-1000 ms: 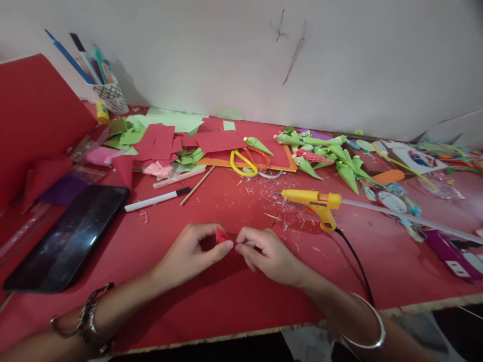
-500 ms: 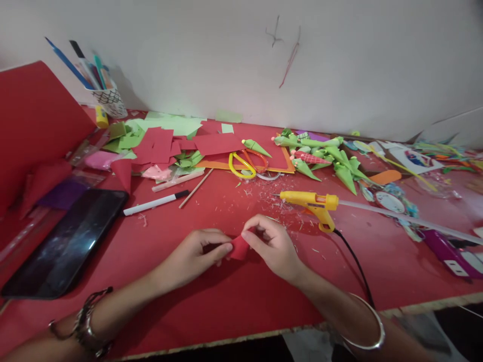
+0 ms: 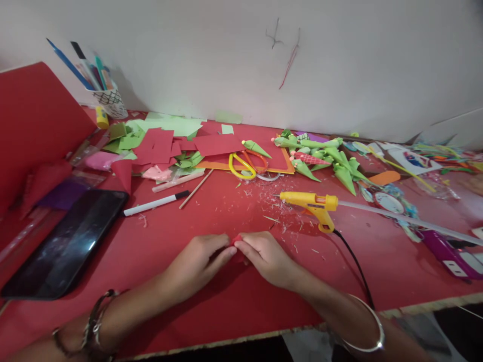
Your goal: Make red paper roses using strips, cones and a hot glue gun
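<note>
A small piece of red paper [image 3: 236, 240] is pinched between my two hands above the red tabletop [image 3: 211, 317]. My left hand [image 3: 207, 258] is closed on its left side, thumb and fingers pressed together. From the right, my right hand [image 3: 266, 257] grips it with thumb and forefinger, the fingertips of both hands almost touching. Most of the paper is hidden by my fingers, so its shape cannot be made out. A yellow glue gun [image 3: 311, 202] with a long clear glue stick lies beyond my right hand, among thin scraps.
Green paper cones [image 3: 339, 161] are heaped at the back right. Scissors [image 3: 243, 166] and cut red paper [image 3: 219, 144] lie at the back middle. To the left are a black phone [image 3: 68, 244], a white marker [image 3: 154, 202] and a pen cup [image 3: 110, 102]. A purple socket strip [image 3: 449, 256] sits at right.
My hands have drawn together, the right one shifting left and slightly down. Less of the red paper shows between the fingers now. The things on the table have stayed put.
</note>
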`<state>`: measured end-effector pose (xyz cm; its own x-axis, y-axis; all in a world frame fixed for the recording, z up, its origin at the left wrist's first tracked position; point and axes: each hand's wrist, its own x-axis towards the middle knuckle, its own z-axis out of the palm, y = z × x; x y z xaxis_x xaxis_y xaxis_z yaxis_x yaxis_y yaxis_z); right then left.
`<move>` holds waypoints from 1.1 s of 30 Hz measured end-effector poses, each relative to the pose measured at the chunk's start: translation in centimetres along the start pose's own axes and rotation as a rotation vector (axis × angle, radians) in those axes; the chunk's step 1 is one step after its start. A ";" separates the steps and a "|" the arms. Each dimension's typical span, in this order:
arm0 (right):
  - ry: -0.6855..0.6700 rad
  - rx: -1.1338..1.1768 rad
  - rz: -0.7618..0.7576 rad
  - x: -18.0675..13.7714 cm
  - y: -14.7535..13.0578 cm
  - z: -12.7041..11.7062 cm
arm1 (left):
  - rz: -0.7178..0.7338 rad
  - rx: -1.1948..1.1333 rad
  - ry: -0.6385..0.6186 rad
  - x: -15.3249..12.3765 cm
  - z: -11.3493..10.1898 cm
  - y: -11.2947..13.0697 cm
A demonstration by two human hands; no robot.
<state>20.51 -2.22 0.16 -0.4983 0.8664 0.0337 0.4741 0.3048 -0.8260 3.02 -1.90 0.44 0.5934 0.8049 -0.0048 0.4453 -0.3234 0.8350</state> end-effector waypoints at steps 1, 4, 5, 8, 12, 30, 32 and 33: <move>-0.010 -0.002 -0.005 0.0 0.0 0.1 | 0.012 0.022 0.024 -0.1 0.2 0.0; -0.014 0.056 0.004 -0.2 0.0 0.3 | 0.033 0.071 0.083 -0.3 0.6 0.0; -0.030 0.083 0.004 -0.2 0.0 0.3 | 0.043 0.084 0.100 -0.3 0.7 0.0; -0.109 0.121 -0.008 -0.2 0.0 0.2 | 0.042 0.074 0.119 -0.4 0.7 0.0; -0.136 0.068 -0.014 -0.1 -0.1 -0.2 | -0.004 -0.017 0.081 -0.4 0.5 0.1; -0.255 0.009 -0.195 0.0 -0.2 -0.2 | 0.225 0.084 0.149 -0.2 0.0 0.0; -0.228 -0.044 -0.224 0.1 -0.1 -0.3 | 0.255 0.113 0.166 -0.2 -0.2 -0.2; -0.217 -0.061 -0.235 0.1 -0.1 -0.3 | 0.279 0.146 0.168 -0.2 -0.4 -0.3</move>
<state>20.65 -2.02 0.37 -0.7393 0.6669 0.0931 0.3670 0.5151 -0.7746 2.53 -1.76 0.38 0.5927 0.7423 0.3125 0.3801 -0.5999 0.7040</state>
